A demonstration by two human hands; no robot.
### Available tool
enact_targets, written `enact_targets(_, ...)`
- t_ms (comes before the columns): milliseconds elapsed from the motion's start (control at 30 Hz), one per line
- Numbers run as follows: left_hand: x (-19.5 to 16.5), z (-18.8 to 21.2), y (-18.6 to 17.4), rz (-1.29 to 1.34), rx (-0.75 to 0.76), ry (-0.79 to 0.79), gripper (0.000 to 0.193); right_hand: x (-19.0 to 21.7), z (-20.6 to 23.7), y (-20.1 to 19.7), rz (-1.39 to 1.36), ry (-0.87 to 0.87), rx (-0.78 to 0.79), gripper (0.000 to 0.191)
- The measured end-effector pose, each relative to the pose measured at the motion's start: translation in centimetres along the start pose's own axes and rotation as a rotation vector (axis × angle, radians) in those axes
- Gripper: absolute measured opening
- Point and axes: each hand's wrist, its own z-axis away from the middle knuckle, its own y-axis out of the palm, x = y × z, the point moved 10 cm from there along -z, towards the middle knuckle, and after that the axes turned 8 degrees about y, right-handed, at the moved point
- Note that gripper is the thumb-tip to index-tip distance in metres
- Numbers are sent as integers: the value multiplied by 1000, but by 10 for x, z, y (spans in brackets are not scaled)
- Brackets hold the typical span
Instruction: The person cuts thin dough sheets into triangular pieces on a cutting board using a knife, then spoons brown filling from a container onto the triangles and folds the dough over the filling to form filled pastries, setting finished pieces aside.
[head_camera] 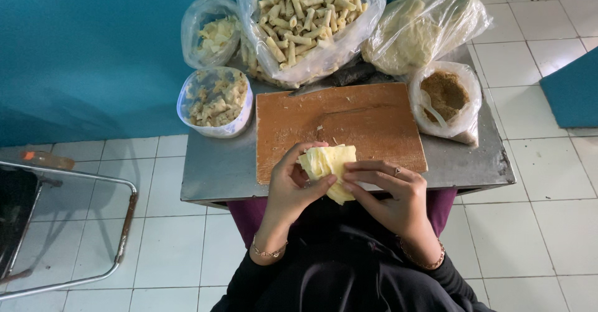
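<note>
Pale yellow and thin as cloth, the pastry sheet (329,162) sits folded and crumpled between both hands, just over the near edge of the wooden cutting board (339,128); its long axis runs roughly from the board's near edge back toward the person's body, tilted a little to the right. The left hand (289,187) curls around its left side, thumb and fingertips pinching the soft folds, while the right hand (392,193) lies flatter, fingers extended leftward and pressing on the sheet's lower right part. Both wrists wear thin bracelets. The board is reddish-brown, scuffed and rectangular, lying on a dull grey metal table (218,169). Behind it stands a large clear plastic bag of short, ridged, tan rolled sticks (308,13), a smaller bag with pale yellow scraps (215,32), and a bag of smooth cream-coloured sheets (417,28). At the left is a round clear tub (215,100) of more rolled pieces; at the right, a bag of crumbly brown filling (445,94) with a white spoon in it.
</note>
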Motion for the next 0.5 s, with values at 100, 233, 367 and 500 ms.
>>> enact_targets(100, 1, 0, 2, 5, 3, 1, 52, -2, 1, -1, -8, 12, -1, 14)
enact_targets(233, 7, -1, 4, 46, -4, -29, 53, -10, 0, -1, -34, 67, 0, 12)
enact_targets(367, 21, -1, 12, 148, -23, -103, 59, -24, -3, 0, -60, 187, 35, 8)
enact_targets(500, 17, 0, 20, 112, 7, 10, 64, -18, -3, 2, -6, 141, 48, 9)
